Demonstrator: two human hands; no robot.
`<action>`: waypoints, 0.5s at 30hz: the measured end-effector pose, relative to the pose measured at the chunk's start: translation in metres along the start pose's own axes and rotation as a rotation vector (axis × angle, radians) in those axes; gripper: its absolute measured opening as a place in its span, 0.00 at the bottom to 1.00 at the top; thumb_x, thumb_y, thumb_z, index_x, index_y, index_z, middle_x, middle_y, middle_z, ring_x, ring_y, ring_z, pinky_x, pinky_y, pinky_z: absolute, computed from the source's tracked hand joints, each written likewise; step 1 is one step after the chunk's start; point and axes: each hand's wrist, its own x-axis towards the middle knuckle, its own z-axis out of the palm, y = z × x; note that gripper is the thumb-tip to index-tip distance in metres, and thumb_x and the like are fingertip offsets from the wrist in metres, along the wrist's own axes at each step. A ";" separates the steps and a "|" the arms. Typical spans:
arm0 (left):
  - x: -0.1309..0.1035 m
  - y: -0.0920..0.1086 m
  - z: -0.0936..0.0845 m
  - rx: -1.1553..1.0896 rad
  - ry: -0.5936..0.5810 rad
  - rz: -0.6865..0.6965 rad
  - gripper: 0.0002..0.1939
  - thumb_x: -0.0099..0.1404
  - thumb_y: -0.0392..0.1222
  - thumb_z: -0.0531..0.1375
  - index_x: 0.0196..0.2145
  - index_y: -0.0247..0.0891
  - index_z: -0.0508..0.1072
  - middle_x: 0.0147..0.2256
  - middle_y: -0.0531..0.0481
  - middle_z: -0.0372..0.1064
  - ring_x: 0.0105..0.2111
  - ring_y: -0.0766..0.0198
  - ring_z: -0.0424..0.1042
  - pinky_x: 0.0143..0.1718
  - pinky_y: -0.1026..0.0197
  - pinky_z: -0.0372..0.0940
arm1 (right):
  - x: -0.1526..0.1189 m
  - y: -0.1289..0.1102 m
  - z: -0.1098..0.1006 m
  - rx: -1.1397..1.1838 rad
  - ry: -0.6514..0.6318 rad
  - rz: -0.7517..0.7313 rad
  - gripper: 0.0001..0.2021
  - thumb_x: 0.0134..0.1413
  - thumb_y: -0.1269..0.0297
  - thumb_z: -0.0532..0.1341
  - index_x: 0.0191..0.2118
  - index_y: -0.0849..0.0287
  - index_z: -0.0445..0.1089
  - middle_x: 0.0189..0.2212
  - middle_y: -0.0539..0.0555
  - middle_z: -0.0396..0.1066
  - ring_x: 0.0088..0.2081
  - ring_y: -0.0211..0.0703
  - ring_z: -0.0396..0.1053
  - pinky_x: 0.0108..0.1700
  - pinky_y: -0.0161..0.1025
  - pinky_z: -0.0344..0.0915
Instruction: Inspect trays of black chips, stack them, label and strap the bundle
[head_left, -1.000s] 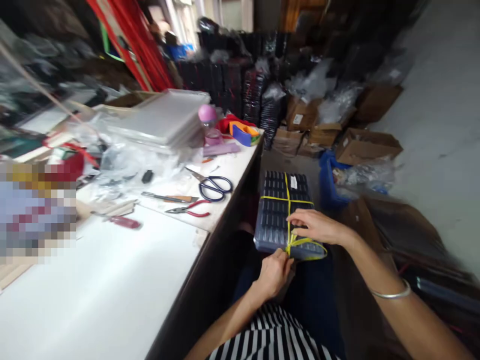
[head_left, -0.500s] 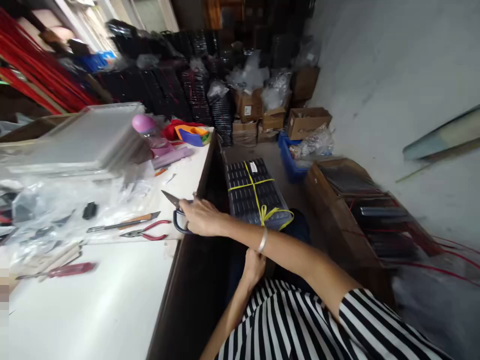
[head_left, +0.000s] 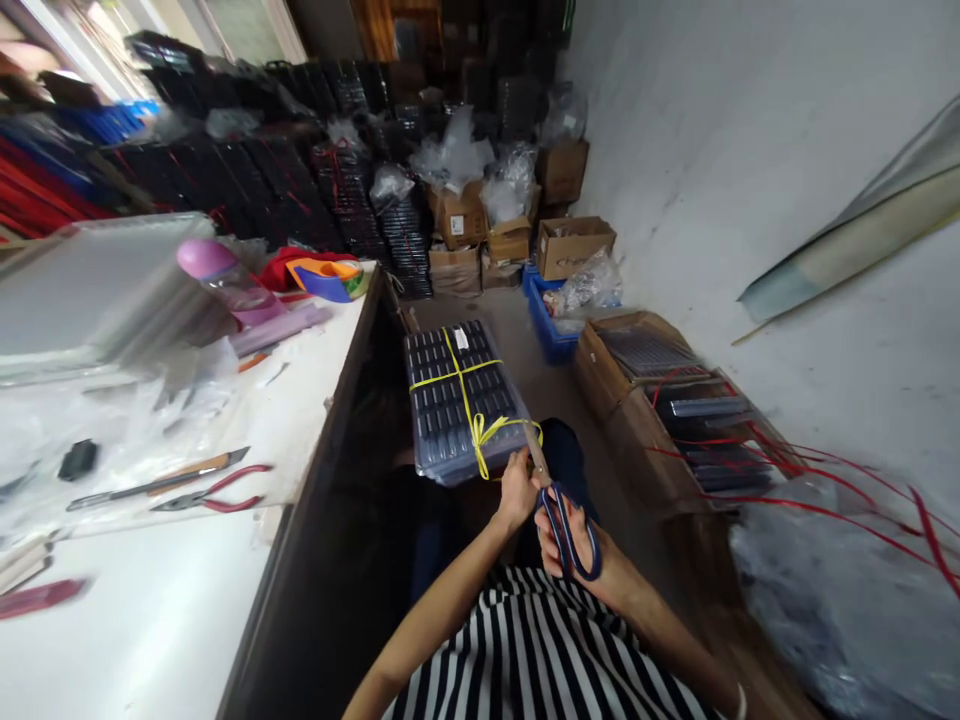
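My right hand (head_left: 577,550) is wrapped round the blue handles of a pair of scissors (head_left: 541,465), whose blades point up toward the bundle's near right corner. Just left of the blades, my left hand (head_left: 517,492) is closed at the near edge of the bundle; what its fingers pinch is too small to make out. The bundle (head_left: 442,425) is a stack of black trays in clear plastic. Yellow strap (head_left: 459,373) crosses over it and ends in a bow, with a loop reaching right to the scissor blades.
At left, a white table (head_left: 172,600) bears red-handled pliers (head_left: 217,492), a pink-capped bottle (head_left: 232,280) and stacked clear trays (head_left: 97,290). On the right stand an open carton (head_left: 622,400) and a blue crate (head_left: 551,325). Red straps (head_left: 825,510) trail over plastic bags.
My right hand has come from the table edge to the bundle with the scissors. My left hand shows more fully beside the bundle. The view has swung to the right.
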 end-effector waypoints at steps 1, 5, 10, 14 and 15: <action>0.003 0.001 0.002 0.017 -0.005 0.004 0.07 0.63 0.39 0.57 0.38 0.33 0.69 0.37 0.47 0.66 0.35 0.64 0.67 0.42 0.55 0.63 | 0.004 0.000 0.001 0.052 0.000 0.008 0.26 0.47 0.40 0.59 0.48 0.48 0.63 0.30 0.48 0.57 0.25 0.33 0.53 0.23 0.31 0.56; 0.007 0.000 0.005 0.049 -0.028 0.012 0.08 0.64 0.42 0.56 0.34 0.33 0.69 0.34 0.50 0.66 0.33 0.65 0.67 0.38 0.56 0.64 | 0.012 -0.005 0.002 0.132 -0.031 0.043 0.24 0.48 0.39 0.58 0.46 0.51 0.64 0.27 0.47 0.56 0.23 0.31 0.51 0.21 0.29 0.53; 0.002 -0.003 0.007 0.023 -0.056 0.018 0.11 0.64 0.44 0.56 0.32 0.33 0.70 0.33 0.50 0.67 0.33 0.65 0.67 0.38 0.56 0.64 | 0.008 -0.007 -0.007 0.140 -0.036 0.071 0.25 0.48 0.38 0.56 0.43 0.52 0.64 0.26 0.47 0.57 0.21 0.30 0.52 0.19 0.28 0.51; 0.000 -0.003 0.010 -0.031 -0.052 -0.014 0.12 0.64 0.46 0.56 0.31 0.33 0.69 0.32 0.50 0.67 0.32 0.66 0.67 0.36 0.58 0.64 | 0.007 -0.008 -0.007 0.136 -0.013 0.065 0.24 0.51 0.39 0.55 0.44 0.53 0.63 0.26 0.47 0.58 0.21 0.30 0.54 0.19 0.28 0.52; 0.000 -0.002 0.010 -0.046 -0.049 -0.025 0.12 0.64 0.46 0.56 0.31 0.33 0.69 0.32 0.50 0.67 0.32 0.66 0.67 0.35 0.58 0.64 | 0.007 -0.009 -0.006 0.131 -0.007 0.064 0.24 0.51 0.39 0.55 0.44 0.53 0.63 0.26 0.47 0.58 0.21 0.30 0.54 0.18 0.28 0.52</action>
